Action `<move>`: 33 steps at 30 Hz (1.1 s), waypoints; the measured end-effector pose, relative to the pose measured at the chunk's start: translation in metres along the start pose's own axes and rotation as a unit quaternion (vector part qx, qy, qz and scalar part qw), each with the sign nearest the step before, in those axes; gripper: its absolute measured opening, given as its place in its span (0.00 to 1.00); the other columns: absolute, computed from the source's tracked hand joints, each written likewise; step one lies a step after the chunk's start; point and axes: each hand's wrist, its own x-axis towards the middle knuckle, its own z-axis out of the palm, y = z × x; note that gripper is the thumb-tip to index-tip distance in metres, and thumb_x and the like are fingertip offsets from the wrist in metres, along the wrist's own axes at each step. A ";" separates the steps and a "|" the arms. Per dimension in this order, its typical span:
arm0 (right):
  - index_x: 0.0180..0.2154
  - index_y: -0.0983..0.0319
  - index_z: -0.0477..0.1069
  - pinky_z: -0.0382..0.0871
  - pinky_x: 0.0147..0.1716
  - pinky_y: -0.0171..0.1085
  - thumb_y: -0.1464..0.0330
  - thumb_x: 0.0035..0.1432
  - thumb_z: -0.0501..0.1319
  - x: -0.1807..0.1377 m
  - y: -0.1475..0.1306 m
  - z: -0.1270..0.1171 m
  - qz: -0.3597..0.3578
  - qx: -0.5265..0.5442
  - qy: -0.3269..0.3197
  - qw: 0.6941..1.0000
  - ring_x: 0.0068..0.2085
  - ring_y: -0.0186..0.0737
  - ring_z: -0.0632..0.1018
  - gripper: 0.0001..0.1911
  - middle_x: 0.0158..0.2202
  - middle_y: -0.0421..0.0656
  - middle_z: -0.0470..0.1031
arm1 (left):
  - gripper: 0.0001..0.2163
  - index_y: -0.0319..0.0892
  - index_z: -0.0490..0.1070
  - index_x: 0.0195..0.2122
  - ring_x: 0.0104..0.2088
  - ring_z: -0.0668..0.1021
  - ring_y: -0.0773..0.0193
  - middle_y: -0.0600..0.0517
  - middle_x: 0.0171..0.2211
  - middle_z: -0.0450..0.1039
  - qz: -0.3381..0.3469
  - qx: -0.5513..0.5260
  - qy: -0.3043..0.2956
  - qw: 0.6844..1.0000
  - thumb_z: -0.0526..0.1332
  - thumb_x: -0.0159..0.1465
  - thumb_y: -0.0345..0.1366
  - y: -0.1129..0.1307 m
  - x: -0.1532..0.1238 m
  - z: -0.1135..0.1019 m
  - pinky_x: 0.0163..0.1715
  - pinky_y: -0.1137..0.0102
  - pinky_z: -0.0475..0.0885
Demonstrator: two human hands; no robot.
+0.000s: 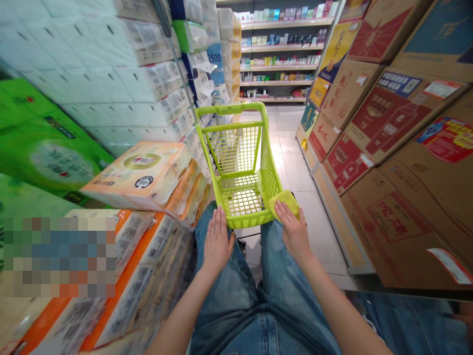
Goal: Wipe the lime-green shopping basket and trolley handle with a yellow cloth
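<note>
A lime-green plastic shopping basket point(242, 219) with grid walls stands on the floor in front of my knees, with nothing in it. My right hand point(295, 234) presses a folded yellow cloth point(284, 202) against the basket's near right corner, fingers over the cloth. Flat and with straight fingers, my left hand point(217, 241) rests at the near left corner of the basket, by my left knee. Whether its fingertips bear on the rim or on the knee I cannot tell. From the basket's far left corner a thin metal pull rod point(181, 69) rises.
Tissue packs point(138, 167) are stacked close on the left, with a white wall of packs point(92, 74) behind. Cardboard cartons point(406, 207) line the right side on a low ledge. Between them runs a tiled aisle point(291, 148) to shelves of small boxes point(284, 44).
</note>
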 end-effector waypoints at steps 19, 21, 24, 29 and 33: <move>0.67 0.64 0.57 0.35 0.70 0.48 0.81 0.60 0.48 0.017 -0.126 0.052 -0.055 0.056 -0.047 0.996 0.69 0.38 0.58 0.34 0.68 0.45 0.60 | 0.38 0.39 0.30 0.72 0.71 0.50 0.49 0.36 0.71 0.45 0.007 0.003 -0.009 1.000 0.53 0.66 0.30 -0.004 -0.003 -0.002 0.65 0.49 0.59; 0.67 0.62 0.56 0.31 0.70 0.49 0.82 0.59 0.48 0.012 -0.113 0.045 -0.068 0.058 -0.053 0.995 0.69 0.36 0.58 0.34 0.67 0.44 0.61 | 0.38 0.37 0.31 0.72 0.71 0.50 0.48 0.35 0.71 0.46 0.006 0.007 -0.009 1.000 0.54 0.66 0.31 -0.004 -0.003 -0.001 0.65 0.49 0.60; 0.67 0.61 0.56 0.30 0.70 0.49 0.83 0.57 0.47 0.004 -0.078 0.029 -0.066 0.050 -0.045 0.996 0.69 0.35 0.59 0.37 0.66 0.44 0.63 | 0.37 0.36 0.32 0.72 0.71 0.52 0.48 0.35 0.71 0.47 0.004 0.003 -0.004 1.000 0.54 0.67 0.31 -0.003 -0.002 0.001 0.65 0.49 0.60; 0.68 0.57 0.55 0.39 0.69 0.56 0.84 0.54 0.46 0.002 -0.012 0.006 -0.007 0.010 0.021 1.000 0.67 0.40 0.64 0.41 0.64 0.46 0.67 | 0.36 0.37 0.33 0.72 0.71 0.52 0.47 0.35 0.71 0.47 0.005 -0.008 0.001 1.000 0.53 0.67 0.31 0.000 0.000 0.000 0.64 0.49 0.60; 0.68 0.56 0.54 0.42 0.68 0.58 0.84 0.51 0.47 0.006 0.000 0.004 0.038 -0.010 0.045 0.998 0.66 0.42 0.65 0.43 0.64 0.46 0.66 | 0.37 0.37 0.33 0.72 0.71 0.52 0.47 0.36 0.71 0.47 -0.001 -0.005 0.000 1.000 0.54 0.66 0.30 0.000 0.000 0.000 0.65 0.49 0.60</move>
